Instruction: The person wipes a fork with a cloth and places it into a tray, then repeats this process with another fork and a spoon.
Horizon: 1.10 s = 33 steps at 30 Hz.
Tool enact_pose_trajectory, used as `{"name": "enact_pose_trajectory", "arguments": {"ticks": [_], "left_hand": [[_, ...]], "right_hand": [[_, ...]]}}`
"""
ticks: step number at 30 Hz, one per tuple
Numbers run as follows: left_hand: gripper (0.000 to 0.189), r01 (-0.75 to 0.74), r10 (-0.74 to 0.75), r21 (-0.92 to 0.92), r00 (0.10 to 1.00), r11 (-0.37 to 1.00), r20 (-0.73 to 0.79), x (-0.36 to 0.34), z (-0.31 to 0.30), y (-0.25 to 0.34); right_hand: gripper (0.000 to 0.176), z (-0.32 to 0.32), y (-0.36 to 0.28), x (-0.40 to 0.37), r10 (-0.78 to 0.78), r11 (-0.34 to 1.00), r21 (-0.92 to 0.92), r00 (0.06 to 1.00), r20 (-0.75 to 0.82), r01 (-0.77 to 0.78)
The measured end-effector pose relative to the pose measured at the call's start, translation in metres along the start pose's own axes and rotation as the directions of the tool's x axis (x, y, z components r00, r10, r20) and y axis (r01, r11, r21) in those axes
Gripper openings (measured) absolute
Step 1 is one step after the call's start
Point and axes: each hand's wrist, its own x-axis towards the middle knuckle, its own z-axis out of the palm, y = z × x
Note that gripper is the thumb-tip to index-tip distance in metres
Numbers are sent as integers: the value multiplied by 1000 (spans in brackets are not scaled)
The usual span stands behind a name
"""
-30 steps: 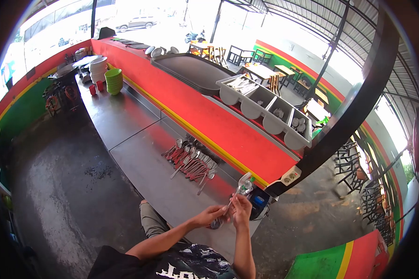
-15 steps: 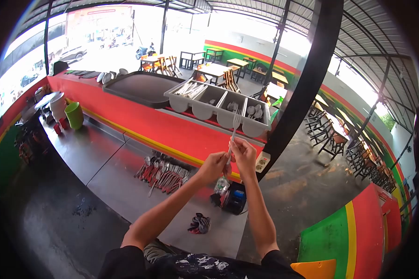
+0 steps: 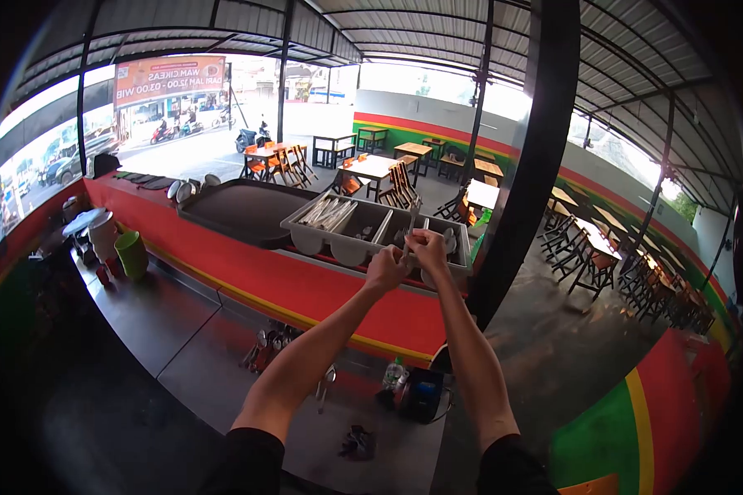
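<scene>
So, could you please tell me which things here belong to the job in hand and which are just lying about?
In hand:
- left hand and right hand, closed together over the grey cutlery tray
- probably the cutlery pile on the lower worktop

Lying about:
- green bowls
- white dishes
- dark serving trays
- dining tables
</scene>
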Motion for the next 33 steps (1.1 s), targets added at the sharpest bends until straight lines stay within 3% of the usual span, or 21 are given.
{"name": "enact_pose_trajectory", "arguments": {"ticks": [2,8,12,15,19,23,28,29,32,33], "left_hand": [[30,-8,17,176,999,984,-52,7,-8,22],[33,-128,208,396,964,909,-167,37,5,8],[31,-73,79,276,997,958,-12,42,5,0],[34,1,-11,404,1000,915,24,47,7,1],[32,-43,46,406,999,913,2,50,10,-3],[30,-66,94,366,994,928,-57,44,10,-4],[26,-180,174,291,984,940,46,42,-1,-13],[23,-266,248,300,964,916,100,47,0,-27],[22,-377,380,183,925,908,22,18,-16,-25],[26,-491,501,172,865,854,-21,10,-19,-32]], "right_hand": [[34,-2,-1,14,21,1000,5,999,31,-21],[33,-2,-3,24,186,974,-124,981,-48,-190],[30,-1,3,26,282,940,-163,951,-123,-300],[29,4,10,28,193,915,-325,967,-167,-239],[21,5,0,22,238,878,-398,964,-122,-267],[22,21,-20,4,40,805,-565,967,-253,-181],[24,17,-11,-1,-225,852,-512,958,-180,104],[23,15,-12,-6,-255,857,-494,955,-150,151],[17,8,-15,-20,-334,939,-122,936,-108,321],[15,3,-23,-31,-393,916,-142,909,-140,375]]}}
